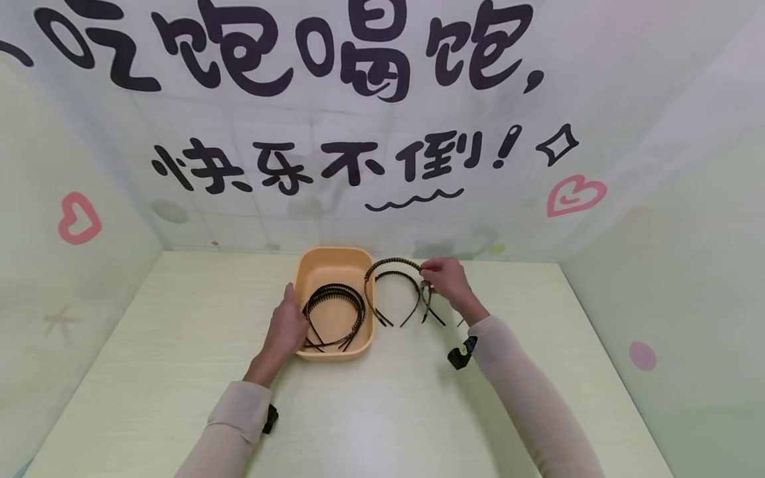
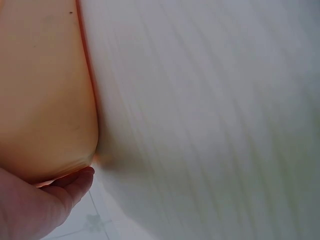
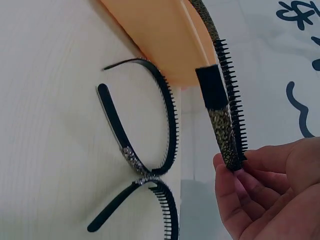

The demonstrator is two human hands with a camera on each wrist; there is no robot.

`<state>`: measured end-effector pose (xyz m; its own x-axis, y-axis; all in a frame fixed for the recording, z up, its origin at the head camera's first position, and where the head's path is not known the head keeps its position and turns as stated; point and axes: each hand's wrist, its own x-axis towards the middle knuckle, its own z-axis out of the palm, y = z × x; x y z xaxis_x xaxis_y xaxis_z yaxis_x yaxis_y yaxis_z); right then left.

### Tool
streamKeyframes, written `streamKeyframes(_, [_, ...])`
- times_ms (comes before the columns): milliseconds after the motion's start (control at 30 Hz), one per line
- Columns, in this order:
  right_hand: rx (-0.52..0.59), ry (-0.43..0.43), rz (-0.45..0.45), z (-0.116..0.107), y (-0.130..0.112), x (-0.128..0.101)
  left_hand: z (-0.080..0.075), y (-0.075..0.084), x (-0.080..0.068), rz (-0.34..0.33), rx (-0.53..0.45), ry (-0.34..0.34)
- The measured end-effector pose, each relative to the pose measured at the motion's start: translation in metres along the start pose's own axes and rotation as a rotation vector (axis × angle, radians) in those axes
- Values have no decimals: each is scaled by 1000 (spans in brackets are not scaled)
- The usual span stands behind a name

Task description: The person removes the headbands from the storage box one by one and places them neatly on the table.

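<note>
My left hand (image 1: pixel 287 325) grips the left side of an orange plastic tub (image 1: pixel 331 257), thumb at the rim; the left wrist view shows its fingers against the tub wall (image 2: pixel 55 95). Several dark toothed headbands (image 1: pixel 336 289) lie in the tub. To its right, my right hand (image 1: pixel 447 279) pinches a black headband (image 1: pixel 391 261) with comb teeth and gold speckles, raised beside the tub's right rim. Under it, another toothed headband (image 3: pixel 171 110) rests on the table. One more headband (image 3: pixel 112 207) touches it, partly hidden behind my right hand in the head view.
The pale wooden table (image 1: pixel 382 411) meets a printed back wall (image 1: pixel 335 219) just behind the tub. Side walls (image 1: pixel 669 285) stand left and right. A dark tip (image 1: pixel 461 322) shows below my right wrist.
</note>
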<state>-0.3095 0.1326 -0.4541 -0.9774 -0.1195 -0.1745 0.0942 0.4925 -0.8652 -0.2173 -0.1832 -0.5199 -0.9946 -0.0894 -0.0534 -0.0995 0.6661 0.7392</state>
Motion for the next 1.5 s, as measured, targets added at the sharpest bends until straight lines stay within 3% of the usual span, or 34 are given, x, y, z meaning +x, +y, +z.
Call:
streamKeyframes(667, [-81,75,27,-39,48,8,0,-1,2,-11,-4,-7])
streamKeyframes(1000, [-67,85,79,-49,61,7,-1,-1,2,-10,5,-5])
streamKeyframes(1267, [-82,116,70,-58,64,13,-4,1,10,22,13,-1])
streamKeyframes(1500, [-103,129,72,-62,73,11,-2,-2,0,9,0,-13])
